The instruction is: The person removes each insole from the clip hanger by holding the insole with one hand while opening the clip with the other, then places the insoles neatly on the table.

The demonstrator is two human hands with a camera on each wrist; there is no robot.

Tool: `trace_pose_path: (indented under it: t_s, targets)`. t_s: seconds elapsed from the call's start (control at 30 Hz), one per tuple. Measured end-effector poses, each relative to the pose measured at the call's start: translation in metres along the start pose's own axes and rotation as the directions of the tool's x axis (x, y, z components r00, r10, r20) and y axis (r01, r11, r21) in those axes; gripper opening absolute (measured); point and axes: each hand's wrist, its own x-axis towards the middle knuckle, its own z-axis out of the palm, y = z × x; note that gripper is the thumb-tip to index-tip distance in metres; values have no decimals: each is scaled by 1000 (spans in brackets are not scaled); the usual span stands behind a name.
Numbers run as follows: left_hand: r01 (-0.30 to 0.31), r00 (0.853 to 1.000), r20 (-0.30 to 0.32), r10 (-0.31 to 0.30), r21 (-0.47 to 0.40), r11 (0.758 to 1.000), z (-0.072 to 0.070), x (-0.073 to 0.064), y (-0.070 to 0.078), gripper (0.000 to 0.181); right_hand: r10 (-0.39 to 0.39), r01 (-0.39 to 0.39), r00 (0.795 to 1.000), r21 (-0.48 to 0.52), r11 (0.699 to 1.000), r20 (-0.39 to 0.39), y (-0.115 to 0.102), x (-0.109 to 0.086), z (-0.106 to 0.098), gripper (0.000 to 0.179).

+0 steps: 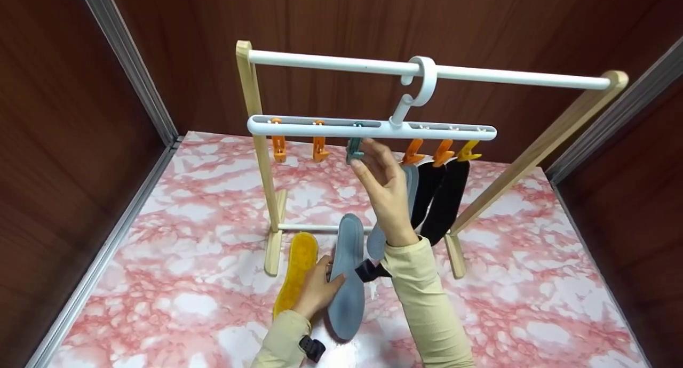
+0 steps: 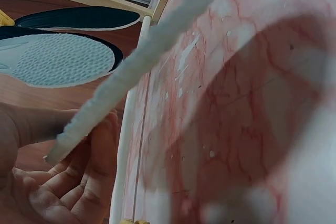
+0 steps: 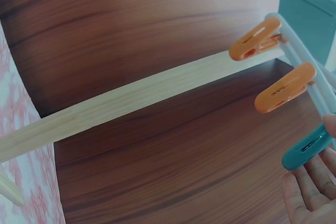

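Note:
My left hand (image 1: 316, 290) grips a grey insole (image 1: 349, 298) by its edge, thumb on top, above the marbled surface. In the left wrist view this insole (image 2: 121, 80) shows edge-on between thumb and fingers. Up at the white clip hanger (image 1: 309, 129), my right hand (image 1: 388, 192) pinches a teal clip (image 1: 354, 150) between thumb and fingers. The right wrist view shows the same teal clip (image 3: 305, 149) from the side. Just left of my left hand lies a yellow insole (image 1: 302, 256), partly covered by that hand.
The hanger hooks over a white rail (image 1: 341, 64) on a wooden stand (image 1: 560, 138). Two orange clips (image 1: 319, 148) hang at its left. On the right, orange and yellow clips hold a grey insole (image 1: 376, 242) and black insoles (image 1: 448, 197). Brown panels (image 1: 331, 16) enclose the space.

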Motion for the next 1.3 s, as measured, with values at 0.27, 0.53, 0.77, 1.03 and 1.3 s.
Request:
trace_pose_path:
  t_s: [0.27,0.53,0.77,1.03,1.3]
  targets:
    - [30,998,58,-30,11,999,6,-4,-2,25,10,-10,1000,5,1000,7,0,-1,0,44]
    - [64,996,55,-66,32,997,12,-6,-1,27,7,-8,1000,44,999,4,2,-1,-2,53]
    - [110,989,94,-111,16,994,18,-8,-1,27,7,-7,1000,56,998,2,2,-1,-3,53]
    - [102,991,85,-105,44,994,20,-9,-6,28,16,-16,1000,35,999,-8,3,-4,-4,49]
    - [112,988,96,-118,63,992,22,-10,-12,29,4,-4,1000,53,999,-9,5,-7,-4,53]
